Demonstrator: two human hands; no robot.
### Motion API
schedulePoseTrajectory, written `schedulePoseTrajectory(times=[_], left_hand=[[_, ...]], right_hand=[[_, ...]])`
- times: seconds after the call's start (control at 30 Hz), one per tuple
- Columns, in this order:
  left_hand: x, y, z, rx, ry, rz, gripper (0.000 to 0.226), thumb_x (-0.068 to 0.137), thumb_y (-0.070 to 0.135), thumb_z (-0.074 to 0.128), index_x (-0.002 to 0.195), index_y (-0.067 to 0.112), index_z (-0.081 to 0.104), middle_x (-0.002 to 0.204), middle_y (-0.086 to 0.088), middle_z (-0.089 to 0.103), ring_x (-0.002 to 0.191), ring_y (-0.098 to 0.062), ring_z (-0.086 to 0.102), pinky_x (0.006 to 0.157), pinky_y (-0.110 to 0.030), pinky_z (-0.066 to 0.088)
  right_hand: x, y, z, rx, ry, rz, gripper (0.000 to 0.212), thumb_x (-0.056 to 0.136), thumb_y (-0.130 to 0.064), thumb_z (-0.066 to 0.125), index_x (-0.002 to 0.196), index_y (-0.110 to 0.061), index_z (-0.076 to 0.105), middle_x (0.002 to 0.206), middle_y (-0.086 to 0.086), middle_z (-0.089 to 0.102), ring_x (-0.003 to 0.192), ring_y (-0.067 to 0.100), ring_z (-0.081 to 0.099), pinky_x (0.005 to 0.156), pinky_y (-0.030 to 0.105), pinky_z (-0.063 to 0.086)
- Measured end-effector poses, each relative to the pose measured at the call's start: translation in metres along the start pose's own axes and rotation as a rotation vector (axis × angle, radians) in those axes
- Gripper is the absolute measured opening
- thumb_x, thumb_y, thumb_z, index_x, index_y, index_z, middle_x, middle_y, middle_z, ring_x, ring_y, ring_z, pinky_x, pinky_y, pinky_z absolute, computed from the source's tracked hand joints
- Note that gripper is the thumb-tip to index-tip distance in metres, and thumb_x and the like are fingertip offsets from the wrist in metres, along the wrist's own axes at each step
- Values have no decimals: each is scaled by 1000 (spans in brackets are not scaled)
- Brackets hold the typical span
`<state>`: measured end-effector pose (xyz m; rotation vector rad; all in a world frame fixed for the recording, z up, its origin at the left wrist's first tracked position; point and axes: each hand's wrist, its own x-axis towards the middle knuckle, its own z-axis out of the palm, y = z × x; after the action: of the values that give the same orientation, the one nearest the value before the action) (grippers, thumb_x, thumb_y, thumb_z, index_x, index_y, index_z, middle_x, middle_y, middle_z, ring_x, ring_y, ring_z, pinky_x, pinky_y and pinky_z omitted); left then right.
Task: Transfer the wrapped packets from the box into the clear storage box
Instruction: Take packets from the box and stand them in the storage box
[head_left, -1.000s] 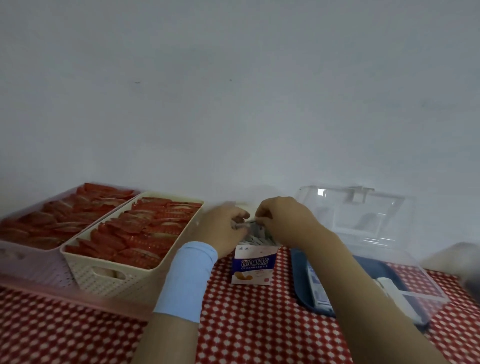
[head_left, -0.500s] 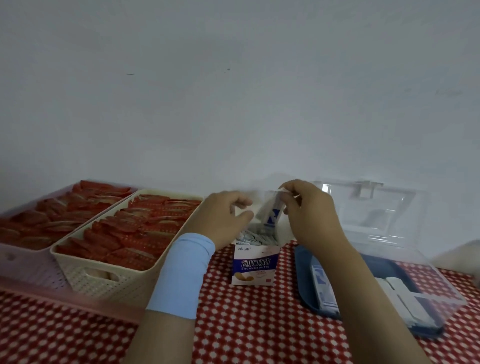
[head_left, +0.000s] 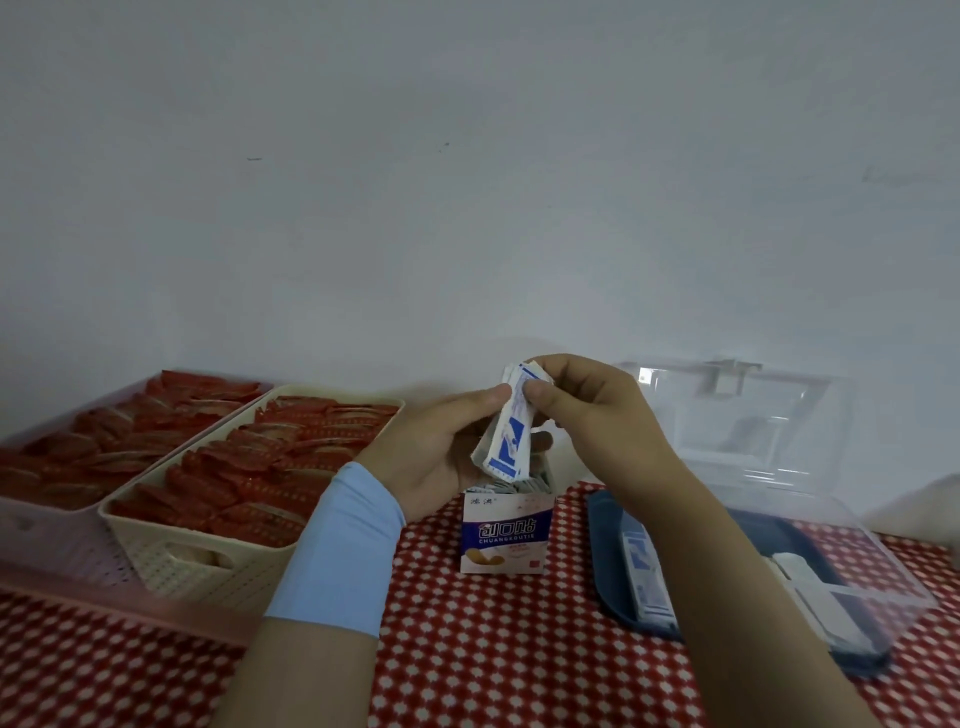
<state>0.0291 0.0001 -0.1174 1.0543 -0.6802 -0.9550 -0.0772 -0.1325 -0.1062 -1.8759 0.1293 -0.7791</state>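
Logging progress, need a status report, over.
Left hand and right hand grip packet stack above carton. Clear storage box open, few packets inside. Path unobstructed.

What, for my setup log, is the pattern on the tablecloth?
The tablecloth is red with small white checks; the head view, the only one, shows it.

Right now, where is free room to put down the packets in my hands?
In the clear storage box, the blue floor shows bare beside the white pieces. The checked cloth in front of the small box is bare too. Crowded: the cream basket, full of red packets.
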Motion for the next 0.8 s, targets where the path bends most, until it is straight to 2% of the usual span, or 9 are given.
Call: schedulePoseTrajectory(times=[0.07, 0.13, 0.23, 0.3, 0.37, 0.43, 0.5, 0.6, 0.8], left_hand=[[1, -2, 3, -45, -4, -11, 43, 83, 31, 58, 119, 8, 66, 109, -16, 74, 89, -26, 74, 77, -38, 62], [1, -3, 6, -66, 14, -4, 37, 82, 29, 59, 107, 6, 72, 99, -15, 74, 74, -21, 73, 65, -32, 62], [4, -4, 5, -52, 72, 8, 38, 84, 28, 64, 108, -1, 72, 98, -16, 70, 69, -22, 69, 58, -30, 58], [6, -4, 3, -35, 137, 35, 47, 86, 29, 66, 119, -4, 65, 102, -17, 69, 75, -24, 72, 59, -32, 58], [7, -4, 0, -38, 139, 58, 48, 87, 31, 67, 121, -2, 65, 107, -17, 70, 86, -27, 74, 68, -40, 61], [6, -4, 0, -48, 104, 59, 47, 83, 35, 69, 117, 4, 69, 116, -14, 72, 98, -30, 73, 80, -44, 61], [4, -4, 4, -62, 76, 48, 42, 82, 34, 66, 114, 7, 71, 117, -12, 72, 97, -28, 73, 75, -40, 62], [3, -5, 8, -82, 28, 43, 40, 85, 28, 60, 116, 6, 69, 117, -15, 72, 97, -26, 73, 72, -37, 62], [-1, -3, 3, -9, -21, 34, 47, 87, 27, 60, 124, -2, 62, 117, -18, 71, 95, -27, 72, 73, -37, 61]], right_hand=[[1, 3, 1, -35, -9, 3, 15, 99, -12, 58, 101, -15, 73, 85, -4, 76, 78, 7, 71, 71, 18, 54], [1, 6, 3, -64, -25, 12, 17, 98, -14, 61, 110, -19, 72, 95, -2, 75, 87, 12, 72, 76, 22, 56], [0, 3, 7, -103, 25, 31, 35, 94, -22, 66, 128, -29, 60, 116, -6, 63, 96, 9, 67, 65, 13, 53], [-2, 1, 3, -114, 32, -2, 27, 90, -31, 70, 116, -31, 61, 124, -10, 60, 101, 9, 65, 69, 17, 53], [-5, -2, -4, -164, -97, -21, 30, 76, -42, 79, 98, -31, 63, 132, -23, 54, 114, 3, 60, 89, 21, 47], [-8, -6, -5, -306, -226, -25, 46, 59, -38, 92, 93, -29, 61, 140, -30, 44, 120, -16, 46, 89, 3, 38], [-10, -8, -3, -364, -214, -76, 50, 55, -25, 95, 89, -21, 59, 137, -28, 45, 114, -21, 46, 79, -4, 38], [-10, -6, 1, -332, -129, -175, 43, 59, -13, 93, 82, -9, 57, 123, -16, 58, 106, -10, 56, 74, 0, 43], [-9, -7, 0, -317, -167, -148, 54, 58, -17, 95, 96, -14, 57, 122, -12, 59, 101, -9, 59, 75, 3, 45]])
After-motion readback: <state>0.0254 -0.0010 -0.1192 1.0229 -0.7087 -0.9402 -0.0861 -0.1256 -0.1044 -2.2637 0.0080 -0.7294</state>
